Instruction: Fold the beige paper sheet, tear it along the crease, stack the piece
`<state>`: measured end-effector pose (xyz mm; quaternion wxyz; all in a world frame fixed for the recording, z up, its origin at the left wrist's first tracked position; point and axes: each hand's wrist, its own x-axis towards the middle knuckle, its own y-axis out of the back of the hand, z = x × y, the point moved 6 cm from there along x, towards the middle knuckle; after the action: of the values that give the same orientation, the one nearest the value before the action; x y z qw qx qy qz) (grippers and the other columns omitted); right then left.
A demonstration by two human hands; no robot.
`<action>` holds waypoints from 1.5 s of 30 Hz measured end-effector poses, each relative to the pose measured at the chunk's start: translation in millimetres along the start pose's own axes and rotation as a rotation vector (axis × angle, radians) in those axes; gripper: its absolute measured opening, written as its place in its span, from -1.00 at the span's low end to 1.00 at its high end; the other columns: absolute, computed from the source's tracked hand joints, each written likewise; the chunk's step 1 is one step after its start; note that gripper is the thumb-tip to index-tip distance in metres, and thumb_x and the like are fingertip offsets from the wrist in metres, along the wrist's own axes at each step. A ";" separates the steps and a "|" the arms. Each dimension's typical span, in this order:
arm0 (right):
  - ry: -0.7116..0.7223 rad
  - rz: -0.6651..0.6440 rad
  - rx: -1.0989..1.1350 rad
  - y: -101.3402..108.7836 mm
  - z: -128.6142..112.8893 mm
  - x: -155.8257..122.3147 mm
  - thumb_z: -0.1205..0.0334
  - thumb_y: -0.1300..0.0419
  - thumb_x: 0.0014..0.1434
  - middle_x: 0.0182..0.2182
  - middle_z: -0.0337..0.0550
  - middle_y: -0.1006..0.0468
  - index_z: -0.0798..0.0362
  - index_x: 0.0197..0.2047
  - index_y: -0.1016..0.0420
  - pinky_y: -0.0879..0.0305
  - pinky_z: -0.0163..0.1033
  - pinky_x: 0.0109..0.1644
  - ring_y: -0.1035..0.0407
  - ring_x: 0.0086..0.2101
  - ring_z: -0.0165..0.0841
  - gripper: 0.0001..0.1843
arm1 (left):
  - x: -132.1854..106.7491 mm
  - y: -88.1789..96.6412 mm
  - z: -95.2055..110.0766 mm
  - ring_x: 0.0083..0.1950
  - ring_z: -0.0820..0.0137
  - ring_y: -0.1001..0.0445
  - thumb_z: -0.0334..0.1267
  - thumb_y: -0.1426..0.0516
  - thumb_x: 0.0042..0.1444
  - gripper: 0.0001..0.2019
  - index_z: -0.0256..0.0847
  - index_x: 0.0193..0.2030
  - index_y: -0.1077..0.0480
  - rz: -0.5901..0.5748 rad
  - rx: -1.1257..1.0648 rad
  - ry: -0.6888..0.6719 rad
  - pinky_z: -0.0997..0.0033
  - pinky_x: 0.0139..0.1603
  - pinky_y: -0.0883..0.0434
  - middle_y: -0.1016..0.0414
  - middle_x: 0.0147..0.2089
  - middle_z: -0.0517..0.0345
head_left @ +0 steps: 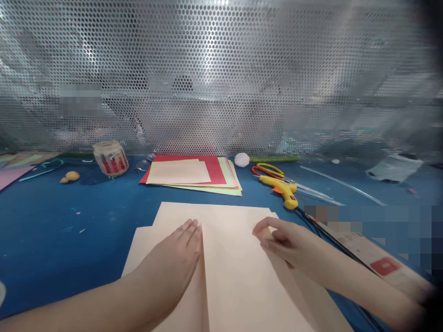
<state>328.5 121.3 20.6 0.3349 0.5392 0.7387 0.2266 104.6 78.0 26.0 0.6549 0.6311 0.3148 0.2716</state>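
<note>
Cream paper [235, 276] lies on the blue tabletop in front of me, with a crease or folded edge running lengthwise near its middle. My left hand [182, 258] rests flat on its left part, fingers stretched out and the fingertips along that edge. Over the right part is my right hand [287, 244], its index finger and thumb bent toward the sheet with a small gap between their tips. Nothing shows between those fingers. My left forearm covers the paper's lower left.
Behind the paper lie stacked coloured sheets [221, 173], a white ball [242, 160] and a jar with red contents [111, 159]. To the right are a yellow glue gun [282, 189] with a black cord, scissors [268, 169] and clear sticks [342, 185]. A perforated metal panel [207, 92] stands at the back.
</note>
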 end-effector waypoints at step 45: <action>0.007 -0.178 0.061 6.3 5.9 -3.7 0.18 -0.21 0.10 -0.63 -0.43 -0.17 0.00 -0.33 -0.41 -0.09 -0.39 -0.56 -0.21 -0.64 -0.47 -0.91 | -18.7 13.6 0.9 0.43 -0.10 0.49 0.06 -0.39 -0.12 0.22 -0.24 0.48 0.31 -0.480 -0.258 0.021 -0.20 0.33 0.10 0.66 0.41 -0.19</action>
<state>337.6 119.6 22.0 0.3343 0.4806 0.7915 0.1753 93.6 64.1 40.9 0.7722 0.4467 0.4250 0.1532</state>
